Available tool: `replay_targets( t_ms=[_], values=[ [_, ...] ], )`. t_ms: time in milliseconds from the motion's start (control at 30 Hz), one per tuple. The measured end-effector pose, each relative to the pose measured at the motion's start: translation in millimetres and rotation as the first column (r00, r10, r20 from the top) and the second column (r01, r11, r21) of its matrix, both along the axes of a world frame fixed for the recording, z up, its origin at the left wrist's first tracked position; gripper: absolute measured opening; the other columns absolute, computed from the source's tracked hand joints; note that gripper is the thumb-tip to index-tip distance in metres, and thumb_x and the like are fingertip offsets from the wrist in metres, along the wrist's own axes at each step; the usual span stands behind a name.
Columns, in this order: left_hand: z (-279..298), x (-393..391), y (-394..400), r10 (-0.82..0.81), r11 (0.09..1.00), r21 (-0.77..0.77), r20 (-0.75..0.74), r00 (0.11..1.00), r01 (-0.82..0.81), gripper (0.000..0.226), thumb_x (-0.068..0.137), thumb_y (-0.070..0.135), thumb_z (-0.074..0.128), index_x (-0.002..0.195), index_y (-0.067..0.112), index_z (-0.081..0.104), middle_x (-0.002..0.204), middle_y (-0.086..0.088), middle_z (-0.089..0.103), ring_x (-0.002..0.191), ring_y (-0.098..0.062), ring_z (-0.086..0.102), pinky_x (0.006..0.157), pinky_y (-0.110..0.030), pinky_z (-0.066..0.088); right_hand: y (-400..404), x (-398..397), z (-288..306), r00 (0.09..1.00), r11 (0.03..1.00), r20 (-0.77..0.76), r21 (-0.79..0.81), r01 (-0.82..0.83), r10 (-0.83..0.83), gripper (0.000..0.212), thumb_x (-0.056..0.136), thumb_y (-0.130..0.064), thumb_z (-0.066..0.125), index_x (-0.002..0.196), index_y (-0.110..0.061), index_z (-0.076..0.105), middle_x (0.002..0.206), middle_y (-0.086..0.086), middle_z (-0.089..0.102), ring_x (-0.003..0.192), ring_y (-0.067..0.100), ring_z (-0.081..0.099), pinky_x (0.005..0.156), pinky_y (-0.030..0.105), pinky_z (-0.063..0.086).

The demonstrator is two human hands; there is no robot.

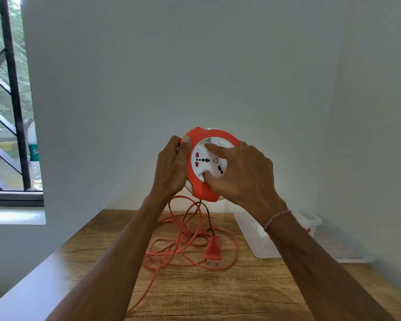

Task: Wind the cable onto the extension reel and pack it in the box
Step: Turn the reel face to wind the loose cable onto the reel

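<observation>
With the left hand (171, 167) gripping the orange extension reel (208, 163) above the wooden table (241, 293), the right hand (243, 174) should keep index finger and thumb hooked in the hub recesses and turn steadily (orange cable (190, 237) lies loose below).

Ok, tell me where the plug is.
In the head view the plug lies on the wooden table, amid loose orange cable, left of the clear box.

wooden table (229, 295), white wall (195, 66), barred window (7, 100)
</observation>
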State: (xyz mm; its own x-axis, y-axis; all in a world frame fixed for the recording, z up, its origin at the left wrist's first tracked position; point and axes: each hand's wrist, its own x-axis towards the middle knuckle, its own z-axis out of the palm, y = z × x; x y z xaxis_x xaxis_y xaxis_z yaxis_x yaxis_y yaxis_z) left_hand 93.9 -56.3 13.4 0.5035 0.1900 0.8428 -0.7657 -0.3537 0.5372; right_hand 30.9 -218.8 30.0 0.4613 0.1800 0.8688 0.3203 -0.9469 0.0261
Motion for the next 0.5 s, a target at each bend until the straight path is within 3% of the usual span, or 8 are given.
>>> replay_targets(
  t_ms=[133,267,433,500],
  values=[
    [-0.5,-0.4,-1.1,0.000,1.000,0.005,-0.013,1.000,0.000,0.033,0.101,0.044,0.038,0.093,0.017,0.056,0.073,0.017,0.068,0.064,-0.005,0.068,0.053,-0.015,0.053,3.6,1.3,1.0,0.999,0.994,-0.016,0.096,-0.049,0.051,0.076,0.073,-0.077,0.053,0.130,-0.029,0.058,0.113,0.001,0.072,0.093,0.024,0.069,0.075,0.036,0.056],
    [-0.4,-1.5,-0.6,-0.028,0.999,-0.032,-0.022,0.999,0.027,0.036,0.101,0.044,0.038,0.100,0.013,0.057,0.081,0.010,0.068,0.070,-0.007,0.070,0.055,-0.016,0.054,-3.3,2.4,6.5,0.994,0.995,-0.042,0.027,-0.096,0.097,0.070,0.080,-0.071,0.054,0.132,-0.025,0.057,0.123,0.004,0.066,0.104,0.024,0.061,0.081,0.035,0.054],
    [0.3,-1.9,-0.2,-0.027,0.999,-0.037,-0.019,0.999,0.026,0.034,0.101,0.042,0.039,0.101,0.013,0.057,0.080,0.011,0.068,0.068,-0.005,0.069,0.055,-0.015,0.054,-8.3,0.0,15.3,0.969,0.970,-0.069,-0.036,-0.242,0.239,0.034,0.086,-0.033,0.068,0.118,-0.021,0.066,0.125,0.007,0.063,0.113,0.024,0.052,0.090,0.039,0.053],
    [0.1,-1.9,-0.9,-0.029,0.999,-0.037,-0.011,1.000,0.029,0.037,0.100,0.043,0.039,0.101,0.011,0.058,0.078,0.012,0.068,0.066,-0.005,0.068,0.055,-0.014,0.054,-10.2,-2.5,17.4,0.958,0.958,-0.129,-0.094,-0.270,0.257,0.034,0.083,-0.017,0.071,0.115,-0.026,0.068,0.133,0.005,0.057,0.120,0.026,0.046,0.093,0.043,0.052]
  ],
)
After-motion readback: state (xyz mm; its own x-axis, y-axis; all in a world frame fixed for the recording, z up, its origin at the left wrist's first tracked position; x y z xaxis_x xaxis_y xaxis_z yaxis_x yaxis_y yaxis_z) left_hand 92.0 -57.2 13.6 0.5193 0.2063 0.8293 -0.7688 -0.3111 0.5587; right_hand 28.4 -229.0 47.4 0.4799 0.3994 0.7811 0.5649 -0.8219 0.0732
